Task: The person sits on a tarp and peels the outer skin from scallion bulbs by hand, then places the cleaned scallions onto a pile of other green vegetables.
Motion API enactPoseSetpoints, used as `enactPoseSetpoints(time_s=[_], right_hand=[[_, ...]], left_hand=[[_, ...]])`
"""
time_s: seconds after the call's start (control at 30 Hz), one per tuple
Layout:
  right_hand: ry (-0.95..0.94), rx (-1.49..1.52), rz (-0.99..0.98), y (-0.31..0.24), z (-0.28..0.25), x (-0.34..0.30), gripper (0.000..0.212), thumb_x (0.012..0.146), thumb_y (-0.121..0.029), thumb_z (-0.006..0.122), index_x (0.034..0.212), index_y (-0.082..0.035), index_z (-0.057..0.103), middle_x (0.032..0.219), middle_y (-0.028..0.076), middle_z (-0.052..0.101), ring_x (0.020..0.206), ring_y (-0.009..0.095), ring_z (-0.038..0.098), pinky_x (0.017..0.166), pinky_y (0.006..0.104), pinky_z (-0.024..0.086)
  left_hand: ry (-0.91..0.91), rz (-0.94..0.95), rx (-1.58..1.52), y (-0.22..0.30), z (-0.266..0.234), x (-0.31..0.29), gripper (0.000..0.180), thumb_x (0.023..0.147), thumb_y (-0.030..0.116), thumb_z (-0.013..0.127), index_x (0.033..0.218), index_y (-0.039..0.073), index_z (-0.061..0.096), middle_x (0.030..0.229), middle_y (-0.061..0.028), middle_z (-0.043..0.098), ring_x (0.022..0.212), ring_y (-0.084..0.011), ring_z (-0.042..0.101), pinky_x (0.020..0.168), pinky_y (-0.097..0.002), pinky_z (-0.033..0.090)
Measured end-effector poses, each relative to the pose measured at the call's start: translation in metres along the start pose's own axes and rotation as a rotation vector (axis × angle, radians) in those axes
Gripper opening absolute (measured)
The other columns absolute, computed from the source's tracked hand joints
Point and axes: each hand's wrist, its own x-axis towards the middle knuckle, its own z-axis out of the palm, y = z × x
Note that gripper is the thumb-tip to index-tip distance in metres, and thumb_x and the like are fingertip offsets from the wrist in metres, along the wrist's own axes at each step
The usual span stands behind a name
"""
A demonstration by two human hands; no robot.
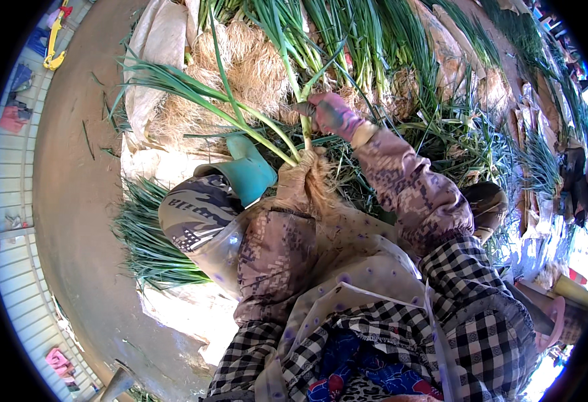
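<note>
Low in front of me, my left hand (292,182) is closed round the root end of a few green onions (267,138), whose long leaves fan out to the upper left. Pale stringy roots (322,179) hang beside that hand. My right hand (334,115), in a pink and grey-green glove, is closed on the upright stalk of one green onion above the left hand. A small dark tip shows at its fingers; I cannot make out what it is. Both forearms wear camouflage sleeves.
Rows of green onions with bushy roots (240,67) lie across the far side. Loose leaves (468,144) litter the ground at right. Another leafy pile (157,234) lies left, by my knee and teal boot (248,171). A pale sheet (153,161) spreads beneath.
</note>
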Motion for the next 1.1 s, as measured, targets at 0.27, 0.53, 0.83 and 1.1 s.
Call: enactPoseSetpoints(time_s=[0.27,0.53,0.83,1.1], right_hand=[[-0.234,-0.711,-0.445,0.024,0.020,-0.088,0.021,0.080,-0.016,0.061,0.094,0.000,0.060,0.069,0.007,0.061,0.051,0.008,0.054,0.041,0.0206,0.039],[-0.247,-0.136,-0.257,0.042,0.013,-0.150,0.046,0.084,-0.045,0.045,0.090,-0.002,0.061,0.067,0.007,0.061,0.056,0.017,0.058,0.052,0.0300,0.047],[0.611,0.366,-1.117,-0.082,-0.231,-0.241,0.017,0.087,-0.021,0.052,0.092,-0.004,0.052,0.090,0.014,0.060,0.059,0.013,0.055,0.046,0.0199,0.045],[0.559,0.055,-0.395,-0.031,-0.118,-0.146,0.023,0.081,-0.016,0.060,0.099,-0.001,0.058,0.085,0.009,0.064,0.061,0.013,0.059,0.048,0.0208,0.046]], left_hand=[[0.194,0.028,-0.011,0.003,-0.007,0.005,0.014,0.085,0.020,0.050,0.090,0.007,0.048,0.078,-0.0038,0.051,0.062,-0.0142,0.051,0.048,-0.0262,0.046],[0.124,0.116,-0.067,-0.013,-0.034,0.020,0.029,0.087,0.020,0.050,0.108,0.000,0.051,0.067,-0.0008,0.051,0.053,-0.0096,0.048,0.044,-0.0215,0.042],[-0.141,-0.163,-0.166,0.007,-0.010,0.014,0.051,0.088,0.045,0.041,0.117,0.004,0.047,0.051,0.0063,0.038,0.041,-0.0061,0.033,0.037,-0.0207,0.029],[-0.460,0.312,0.139,0.050,0.063,-0.016,0.022,0.080,0.009,0.054,0.100,0.001,0.055,0.114,-0.0183,0.051,0.110,-0.0290,0.047,0.094,-0.0434,0.039]])
